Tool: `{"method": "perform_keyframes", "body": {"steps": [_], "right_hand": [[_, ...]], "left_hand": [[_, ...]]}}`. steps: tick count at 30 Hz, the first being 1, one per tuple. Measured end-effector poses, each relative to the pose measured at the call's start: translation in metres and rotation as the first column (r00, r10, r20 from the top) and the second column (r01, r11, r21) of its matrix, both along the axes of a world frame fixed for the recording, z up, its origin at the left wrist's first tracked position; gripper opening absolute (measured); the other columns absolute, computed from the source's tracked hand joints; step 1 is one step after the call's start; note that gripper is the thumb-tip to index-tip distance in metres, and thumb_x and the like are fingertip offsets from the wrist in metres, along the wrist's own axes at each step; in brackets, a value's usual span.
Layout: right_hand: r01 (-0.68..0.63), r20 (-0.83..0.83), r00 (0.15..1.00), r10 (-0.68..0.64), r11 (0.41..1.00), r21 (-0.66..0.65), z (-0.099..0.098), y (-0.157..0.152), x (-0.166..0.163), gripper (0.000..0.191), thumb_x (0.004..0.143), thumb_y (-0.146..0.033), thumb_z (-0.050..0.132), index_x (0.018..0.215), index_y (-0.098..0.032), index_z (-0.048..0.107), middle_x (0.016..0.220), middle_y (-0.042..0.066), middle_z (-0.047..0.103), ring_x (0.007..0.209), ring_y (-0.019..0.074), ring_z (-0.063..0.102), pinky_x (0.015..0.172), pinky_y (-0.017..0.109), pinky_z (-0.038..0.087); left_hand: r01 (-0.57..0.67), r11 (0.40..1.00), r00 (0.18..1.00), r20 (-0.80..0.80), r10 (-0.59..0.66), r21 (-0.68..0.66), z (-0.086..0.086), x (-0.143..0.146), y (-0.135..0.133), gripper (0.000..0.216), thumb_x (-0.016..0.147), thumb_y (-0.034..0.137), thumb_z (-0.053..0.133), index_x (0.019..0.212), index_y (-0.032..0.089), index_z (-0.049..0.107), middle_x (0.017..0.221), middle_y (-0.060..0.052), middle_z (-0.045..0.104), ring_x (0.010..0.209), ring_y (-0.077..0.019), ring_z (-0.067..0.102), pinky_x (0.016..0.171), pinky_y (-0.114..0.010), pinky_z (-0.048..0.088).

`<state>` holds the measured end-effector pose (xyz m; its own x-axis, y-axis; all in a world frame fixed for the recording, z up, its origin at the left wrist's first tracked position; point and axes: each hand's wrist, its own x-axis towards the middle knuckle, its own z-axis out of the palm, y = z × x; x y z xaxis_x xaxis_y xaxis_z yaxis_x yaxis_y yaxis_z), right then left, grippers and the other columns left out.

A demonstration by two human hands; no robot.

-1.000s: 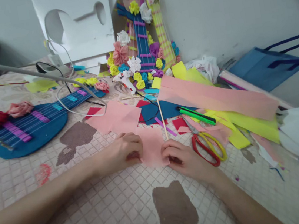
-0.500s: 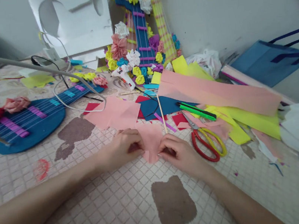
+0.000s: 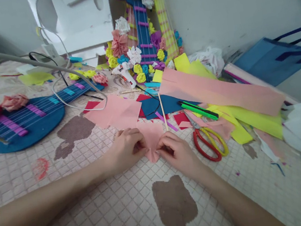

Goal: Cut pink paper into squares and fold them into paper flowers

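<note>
Between my hands is a small piece of pink crepe paper (image 3: 150,133), its near part gathered into folds. My left hand (image 3: 128,146) pinches its left side between thumb and fingers. On the right side, my right hand (image 3: 175,150) pinches it too, close to the left fingertips. A thin wooden stick (image 3: 163,111) lies just beyond my right hand. Several pink sheets (image 3: 115,112) lie past my left hand. Scissors (image 3: 207,140) with one red and one yellow handle rest to the right, below a green box cutter (image 3: 198,110).
A blue paper guitar (image 3: 24,124) with roses lies at the left, a white cable (image 3: 82,112) looping over it. Behind my hands is a white glue gun (image 3: 124,74). Long pink (image 3: 220,89) and yellow strips (image 3: 259,119) spread rightward. Flower-decorated guitars (image 3: 144,34) lean against the wall.
My fingertips have drawn slightly closer together, and the pink paper between them is narrower and more gathered. The camera view has shifted a little.
</note>
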<state>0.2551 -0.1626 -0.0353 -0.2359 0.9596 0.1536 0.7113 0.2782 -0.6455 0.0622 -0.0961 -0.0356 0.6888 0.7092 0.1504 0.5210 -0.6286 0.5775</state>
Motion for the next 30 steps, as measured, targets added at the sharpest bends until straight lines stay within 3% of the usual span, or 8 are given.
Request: {"method": "perform_keyframes", "body": {"steps": [7,16,30], "right_hand": [[0.091,0.039,0.995,-0.093,0.994,0.054,-0.0077,0.0015,-0.0075,0.011,0.081,-0.013,0.056,0.075,-0.021,0.053,0.082,0.0,0.052,0.068,0.0126,0.054,0.06,0.025,0.04],[0.065,0.079,0.995,-0.068,0.997,0.039,-0.0045,0.0005,-0.0065,0.009,0.082,-0.013,0.053,0.077,-0.021,0.053,0.085,0.001,0.054,0.073,0.0139,0.055,0.064,0.026,0.043],[0.132,0.112,0.984,-0.137,0.99,0.051,-0.0062,0.0018,-0.0116,0.011,0.079,-0.015,0.056,0.072,-0.021,0.05,0.081,0.0,0.053,0.069,0.0135,0.054,0.063,0.026,0.042]], "left_hand": [[-0.03,0.998,1.0,-0.007,0.03,0.051,-0.0042,0.0016,-0.0025,0.003,0.074,0.016,0.058,0.072,0.017,0.058,0.076,-0.001,0.061,0.077,-0.0165,0.054,0.071,-0.031,0.035],[-0.046,0.997,0.999,-0.012,0.047,0.055,-0.0054,0.0022,-0.0029,0.004,0.075,0.019,0.061,0.073,0.017,0.059,0.078,-0.001,0.06,0.078,-0.0176,0.054,0.072,-0.033,0.034],[-0.066,0.994,0.997,-0.03,0.069,0.084,-0.0071,0.0053,-0.0043,0.003,0.075,0.019,0.06,0.074,0.017,0.058,0.078,-0.001,0.059,0.077,-0.0176,0.053,0.072,-0.034,0.033]]}}
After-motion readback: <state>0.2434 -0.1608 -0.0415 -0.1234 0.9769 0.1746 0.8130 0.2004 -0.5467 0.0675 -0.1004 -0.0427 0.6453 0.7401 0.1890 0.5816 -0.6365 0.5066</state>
